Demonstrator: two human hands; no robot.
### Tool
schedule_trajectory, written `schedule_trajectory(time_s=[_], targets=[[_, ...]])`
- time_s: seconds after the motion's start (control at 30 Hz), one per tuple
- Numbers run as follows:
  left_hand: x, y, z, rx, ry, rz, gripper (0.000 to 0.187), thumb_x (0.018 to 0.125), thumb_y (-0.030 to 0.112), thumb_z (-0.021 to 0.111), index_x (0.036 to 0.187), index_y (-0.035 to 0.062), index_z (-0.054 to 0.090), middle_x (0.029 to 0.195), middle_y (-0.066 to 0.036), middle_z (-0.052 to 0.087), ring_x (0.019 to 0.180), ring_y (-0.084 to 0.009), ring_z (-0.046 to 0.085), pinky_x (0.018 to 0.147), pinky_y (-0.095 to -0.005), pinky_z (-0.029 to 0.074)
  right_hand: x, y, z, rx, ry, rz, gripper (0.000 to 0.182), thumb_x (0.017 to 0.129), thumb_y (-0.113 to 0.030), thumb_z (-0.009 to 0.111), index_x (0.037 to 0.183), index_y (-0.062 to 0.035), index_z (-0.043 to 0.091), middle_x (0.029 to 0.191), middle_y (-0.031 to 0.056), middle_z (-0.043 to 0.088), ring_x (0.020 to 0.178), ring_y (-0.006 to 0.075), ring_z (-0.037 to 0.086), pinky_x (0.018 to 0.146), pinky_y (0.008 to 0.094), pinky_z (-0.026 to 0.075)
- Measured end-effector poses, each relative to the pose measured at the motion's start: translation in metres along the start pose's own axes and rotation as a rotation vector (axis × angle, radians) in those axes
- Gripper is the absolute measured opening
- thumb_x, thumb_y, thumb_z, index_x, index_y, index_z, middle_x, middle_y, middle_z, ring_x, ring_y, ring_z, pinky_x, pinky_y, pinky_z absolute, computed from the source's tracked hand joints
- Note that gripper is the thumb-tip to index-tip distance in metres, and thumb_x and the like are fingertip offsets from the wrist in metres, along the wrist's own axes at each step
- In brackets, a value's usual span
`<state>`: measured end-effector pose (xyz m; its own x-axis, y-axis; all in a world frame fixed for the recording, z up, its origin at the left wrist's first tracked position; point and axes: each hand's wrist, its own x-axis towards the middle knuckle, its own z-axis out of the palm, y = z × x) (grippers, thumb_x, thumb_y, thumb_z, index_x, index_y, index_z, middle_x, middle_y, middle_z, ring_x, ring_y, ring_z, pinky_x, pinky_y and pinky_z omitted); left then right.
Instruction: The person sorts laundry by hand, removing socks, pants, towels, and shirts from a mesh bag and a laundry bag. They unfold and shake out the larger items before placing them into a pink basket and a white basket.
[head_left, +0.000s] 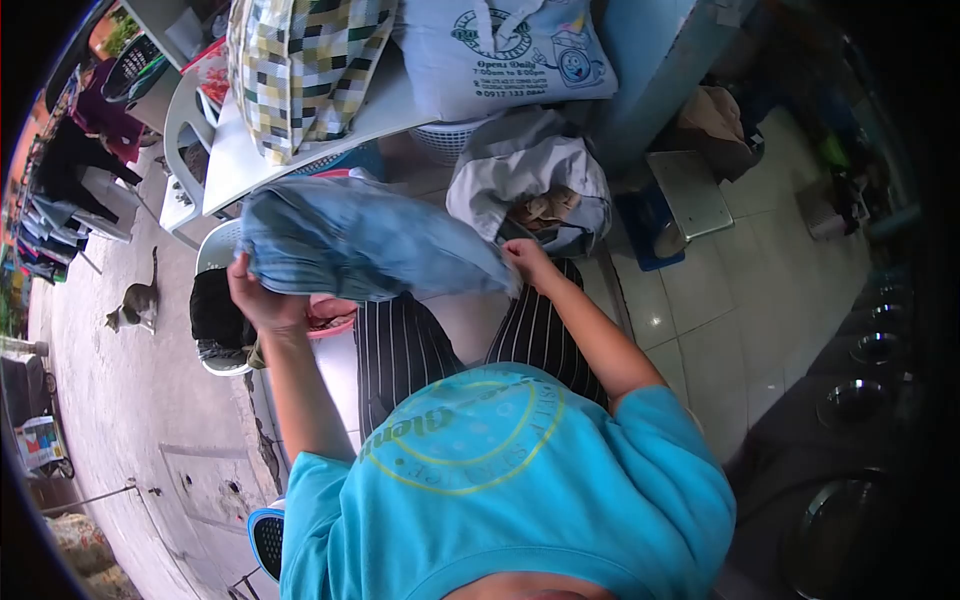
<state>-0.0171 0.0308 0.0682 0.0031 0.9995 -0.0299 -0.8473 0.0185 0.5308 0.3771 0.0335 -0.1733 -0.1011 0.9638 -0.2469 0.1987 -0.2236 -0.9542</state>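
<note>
A blue denim garment (pixel 370 235) is stretched between my two hands, in the air above my lap. My left hand (pixel 266 303) is closed on its gathered left end, with the thumb up along the edge. At the opposite end, my right hand (pixel 529 265) pinches a corner of the cloth. Below and left of the garment stands a white laundry basket (pixel 218 243) with dark clothes (pixel 220 312) in and over it. Partly hidden under the denim is a pink basin (pixel 338 328) holding pinkish cloth. Beyond my right hand sits an open grey-white fabric bag (pixel 490 180) with tan cloth inside.
A white table (pixel 385 130) ahead bears a checkered bag (pixel 310 75) and a printed white tote bag (pixel 505 70). A flat metal-topped scale (pixel 690 195) lies on the tiles at right, beside a blue post (pixel 655 70). A cat (pixel 137 305) stands on the pavement at left.
</note>
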Motion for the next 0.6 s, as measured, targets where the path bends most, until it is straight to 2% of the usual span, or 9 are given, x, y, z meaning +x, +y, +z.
schedule_trajectory(time_s=[0.03, 0.1, 0.13, 0.23, 0.27, 0.37, 0.47, 0.53, 0.6], targets=[[0.004, 0.014, -0.002, 0.031, -0.050, -0.060, 0.042, 0.077, 0.019, 0.058, 0.113, -0.0025, 0.056, 0.111, -0.015, 0.062, 0.103, -0.0308, 0.060, 0.094, -0.0449, 0.046, -0.007, -0.014, -0.006, -0.002, 0.009, 0.001, 0.017, 0.088, -0.016, 0.057, 0.095, -0.0034, 0.066, 0.074, 0.0053, 0.065, 0.072, 0.0167, 0.066, 0.060, 0.0318, 0.051], [0.013, 0.044, -0.024, 0.279, -0.066, 0.007, 0.044, 0.081, 0.018, 0.055, 0.119, -0.0040, 0.052, 0.119, -0.017, 0.058, 0.111, -0.0311, 0.056, 0.101, -0.0459, 0.039, -0.020, -0.070, -0.017, -0.069, 0.330, 0.074, 0.015, 0.089, -0.015, 0.057, 0.095, -0.0034, 0.065, 0.072, 0.0020, 0.062, 0.059, 0.0112, 0.060, 0.053, 0.0245, 0.047], [0.010, 0.053, -0.014, 0.259, -0.122, 0.052, 0.047, 0.082, 0.017, 0.054, 0.122, -0.0055, 0.049, 0.121, -0.018, 0.057, 0.113, -0.0317, 0.054, 0.102, -0.0464, 0.038, -0.005, -0.057, -0.029, -0.045, 0.442, 0.015, 0.014, 0.088, -0.011, 0.056, 0.093, -0.0022, 0.065, 0.073, 0.0048, 0.064, 0.056, 0.0093, 0.059, 0.048, 0.0263, 0.047], [0.008, 0.074, 0.007, 0.238, -0.188, 0.198, 0.048, 0.081, 0.014, 0.054, 0.125, -0.0048, 0.047, 0.124, -0.019, 0.054, 0.114, -0.0332, 0.053, 0.100, -0.0498, 0.038, 0.035, -0.023, -0.074, -0.599, 0.762, -0.126, 0.025, 0.081, -0.020, 0.065, 0.098, -0.0022, 0.065, 0.087, 0.0157, 0.068, 0.079, 0.0294, 0.066, 0.069, 0.0371, 0.053], [0.012, 0.077, 0.004, 0.237, -0.189, 0.193, 0.048, 0.081, 0.014, 0.054, 0.125, -0.0048, 0.047, 0.124, -0.019, 0.054, 0.114, -0.0332, 0.053, 0.100, -0.0498, 0.038, 0.040, -0.019, -0.079, -0.599, 0.765, -0.121, 0.025, 0.081, -0.020, 0.065, 0.098, -0.0022, 0.065, 0.087, 0.0157, 0.068, 0.079, 0.0294, 0.066, 0.069, 0.0371, 0.053], [0.031, 0.087, -0.009, 0.155, -0.240, 0.158, 0.048, 0.083, 0.016, 0.053, 0.126, -0.0046, 0.047, 0.126, -0.019, 0.052, 0.117, -0.0343, 0.050, 0.102, -0.0510, 0.035, 0.052, -0.008, -0.087, -0.902, 0.495, 0.228, 0.030, 0.076, -0.024, 0.071, 0.096, -0.0021, 0.066, 0.108, 0.0191, 0.063, 0.101, 0.0330, 0.061, 0.084, 0.0417, 0.049], [0.054, 0.076, -0.048, 0.119, -0.165, 0.141, 0.048, 0.085, 0.020, 0.052, 0.126, -0.0036, 0.047, 0.128, -0.019, 0.051, 0.120, -0.0355, 0.047, 0.103, -0.0530, 0.032, 0.073, 0.018, -0.082, -0.959, 0.556, 0.261, 0.040, 0.074, -0.033, 0.071, 0.101, -0.0042, 0.064, 0.105, 0.0188, 0.063, 0.100, 0.0361, 0.060, 0.085, 0.0417, 0.049], [0.056, 0.062, -0.070, 0.123, -0.133, 0.144, 0.048, 0.086, 0.023, 0.051, 0.127, -0.0025, 0.047, 0.128, -0.019, 0.051, 0.120, -0.0355, 0.047, 0.103, -0.0533, 0.032, 0.078, 0.023, -0.077, -0.963, 0.510, 0.394, 0.030, 0.080, -0.031, 0.063, 0.098, -0.0060, 0.064, 0.102, 0.0181, 0.064, 0.098, 0.0359, 0.060, 0.083, 0.0428, 0.049], [0.055, 0.046, -0.086, 0.125, 0.016, 0.116, 0.049, 0.091, 0.034, 0.047, 0.128, 0.0012, 0.048, 0.130, -0.018, 0.050, 0.121, -0.0354, 0.046, 0.103, -0.0534, 0.033, 0.057, 0.000, -0.077, -0.829, 0.543, 0.354, 0.026, 0.082, -0.027, 0.058, 0.096, -0.0061, 0.063, 0.101, 0.0179, 0.064, 0.097, 0.0365, 0.060, 0.081, 0.0435, 0.049]])
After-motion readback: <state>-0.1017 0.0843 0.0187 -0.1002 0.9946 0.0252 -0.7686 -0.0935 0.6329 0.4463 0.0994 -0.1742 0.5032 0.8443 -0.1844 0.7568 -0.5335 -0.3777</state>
